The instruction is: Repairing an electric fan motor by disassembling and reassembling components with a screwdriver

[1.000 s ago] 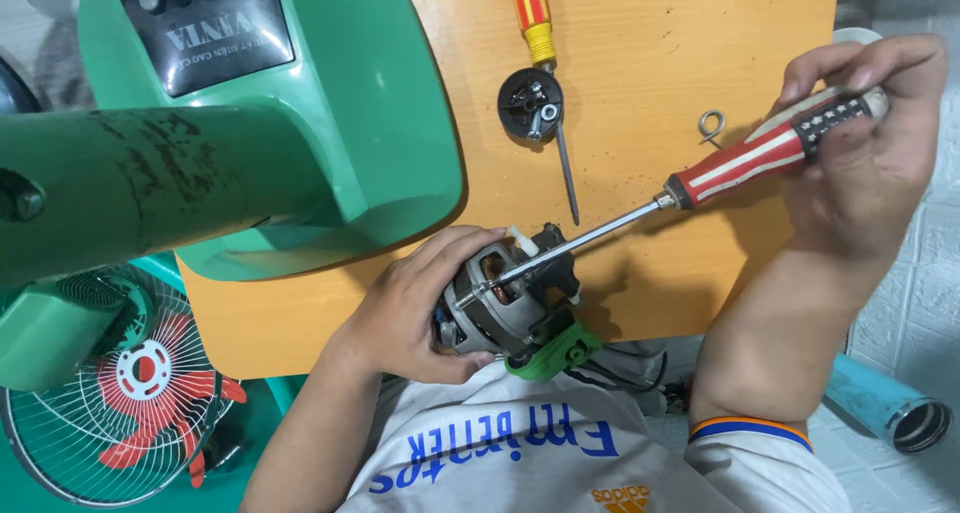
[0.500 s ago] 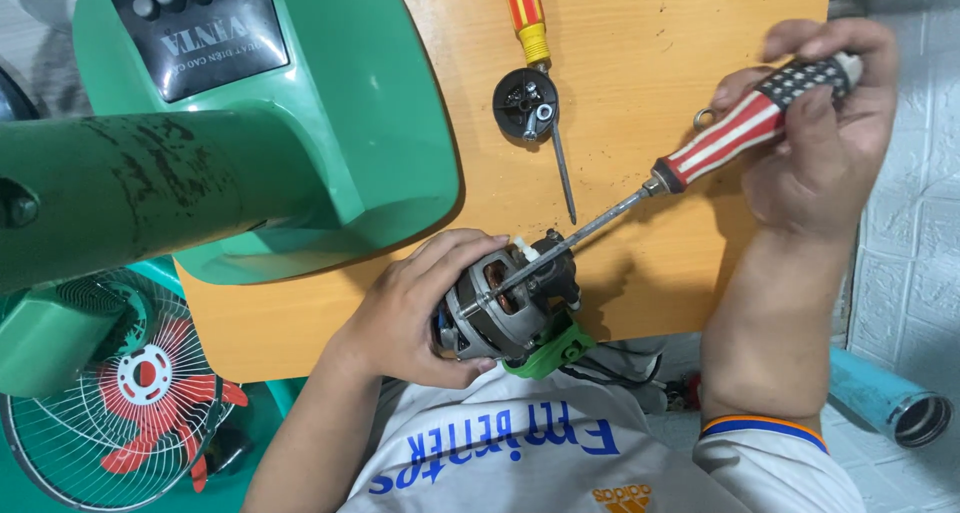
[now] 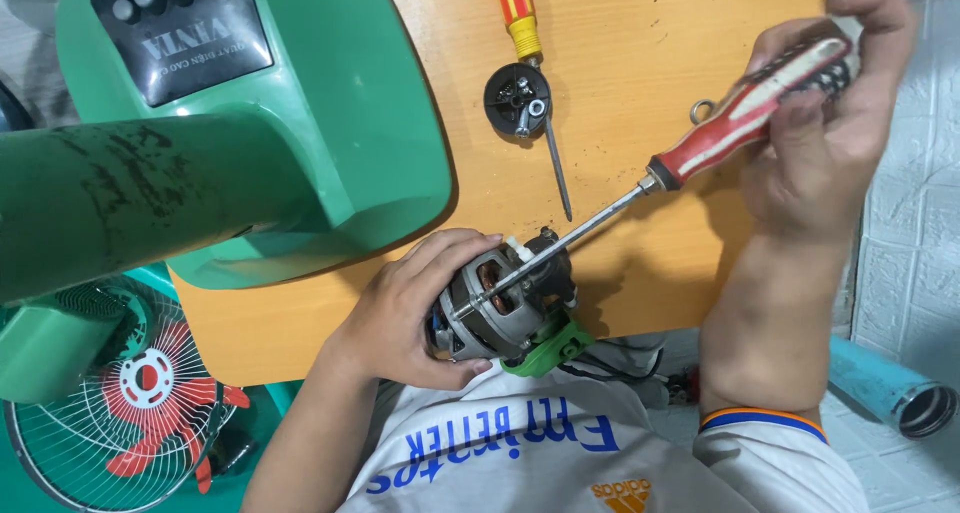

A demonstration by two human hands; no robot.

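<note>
Our left hand (image 3: 400, 318) keeps its grip around the fan motor (image 3: 505, 303) at the table (image 3: 640, 93) edge, while our right hand (image 3: 820, 123), closed on the red screwdriver (image 3: 745, 108), has lifted its handle higher, the tip staying inside the motor.

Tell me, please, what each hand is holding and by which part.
The left hand grips the fan motor around its round metal body. The right hand holds the screwdriver by its red striped handle, with the shaft reaching the motor.

Home repair corner, dismantled green fan (image 3: 250, 123), screwdrivers, wooden table (image 3: 640, 73)
</note>
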